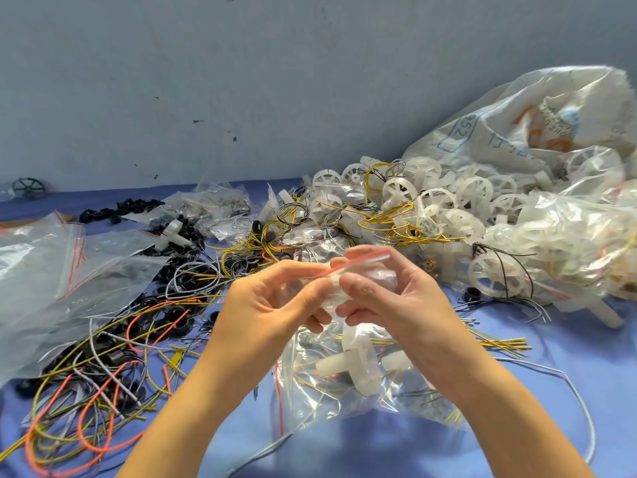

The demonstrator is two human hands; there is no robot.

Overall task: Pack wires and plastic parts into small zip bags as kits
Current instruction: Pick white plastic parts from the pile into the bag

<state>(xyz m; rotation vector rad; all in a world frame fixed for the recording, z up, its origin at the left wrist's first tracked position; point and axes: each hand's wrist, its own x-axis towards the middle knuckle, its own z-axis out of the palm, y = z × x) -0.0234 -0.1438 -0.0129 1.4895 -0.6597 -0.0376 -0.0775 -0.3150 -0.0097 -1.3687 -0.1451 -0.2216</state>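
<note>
Both hands hold one small zip bag (358, 270) above the blue table (379, 446). Left hand (272, 298): fingers curled, pinching the bag's left side. Right hand (389, 291): fingers curled around its right side, near the red seal strip. A filled bag (362, 367) lies directly below. Loose wires (103, 374) lie at left; white plastic wheels (458, 201) are heaped at right.

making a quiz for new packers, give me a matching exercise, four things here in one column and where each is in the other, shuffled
1 zip bag
2 orange wires
3 white plastic wheels
4 dark wheel

a far left, at the back
b near left, in front
c pinched between left hand and right hand
d piled at the right

Pairs: 1-c, 2-b, 3-d, 4-a
</note>
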